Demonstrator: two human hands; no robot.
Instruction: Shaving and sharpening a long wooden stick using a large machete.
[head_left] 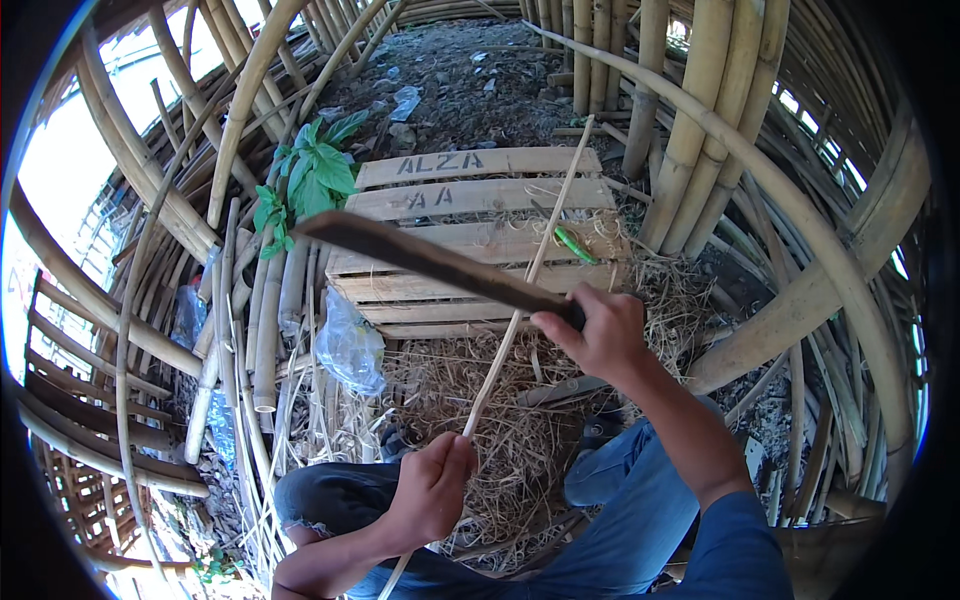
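Observation:
My left hand [430, 488] is closed round a long, thin bamboo strip [497, 362], which slants up and away from my lap over a wooden crate. In my right hand [605, 330] is the handle of a machete [410, 255]. Its broad dark blade points to the far left and passes over the strip, close to my right fingers. Whether blade and strip touch, I cannot tell. Beneath both stands the slatted crate [430, 237], with a green-handled knife [575, 245] lying on its right part among thin shavings.
Bamboo shavings [500, 440] cover the ground between my knees. A clear plastic bag [350, 345] sits at the crate's left, below a leafy green plant [315, 175]. Bamboo poles [705, 120] stand at the right, and a thick one [800, 310] crosses near my right arm. More cut bamboo lies left.

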